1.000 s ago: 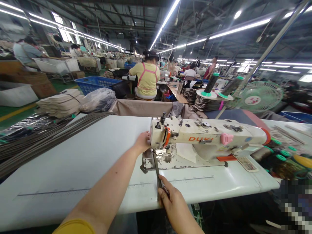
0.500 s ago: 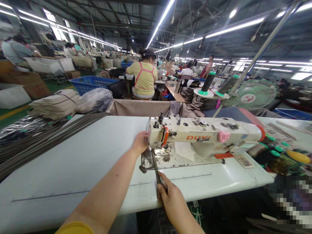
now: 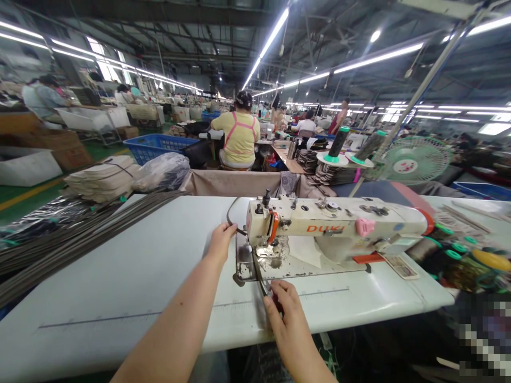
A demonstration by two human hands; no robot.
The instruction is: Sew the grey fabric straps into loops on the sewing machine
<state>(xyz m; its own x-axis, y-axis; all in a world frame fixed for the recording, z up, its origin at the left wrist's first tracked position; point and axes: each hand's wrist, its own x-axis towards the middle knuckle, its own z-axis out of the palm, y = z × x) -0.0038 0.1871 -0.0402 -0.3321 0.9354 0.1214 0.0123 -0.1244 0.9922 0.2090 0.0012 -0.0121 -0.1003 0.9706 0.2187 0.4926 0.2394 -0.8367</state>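
Note:
A white sewing machine point(image 3: 311, 221) stands on the pale table. A narrow dark strap point(image 3: 258, 274) runs beneath its presser foot point(image 3: 265, 250) toward the front edge. Behind the needle area, my left hand point(image 3: 220, 243) pinches the strap's far part, whose tail curves up and back beside the machine head. My right hand point(image 3: 288, 311) is closed around the near part of the strap in front of the machine bed. A small dark, reddish thing shows inside the right palm, too hidden to name.
Long dark straps point(image 3: 120, 223) lie piled along the table's left side. Thread cones point(image 3: 338, 143) and a green fan point(image 3: 417, 159) stand behind the machine. More thread spools point(image 3: 451, 252) lie at right. A person in yellow point(image 3: 239, 133) sits ahead.
My left hand has moved slightly left and away from the machine head, drawing the strap's far end out with it. The right hand has shifted little, its fingers more curled. The view has tilted slightly.

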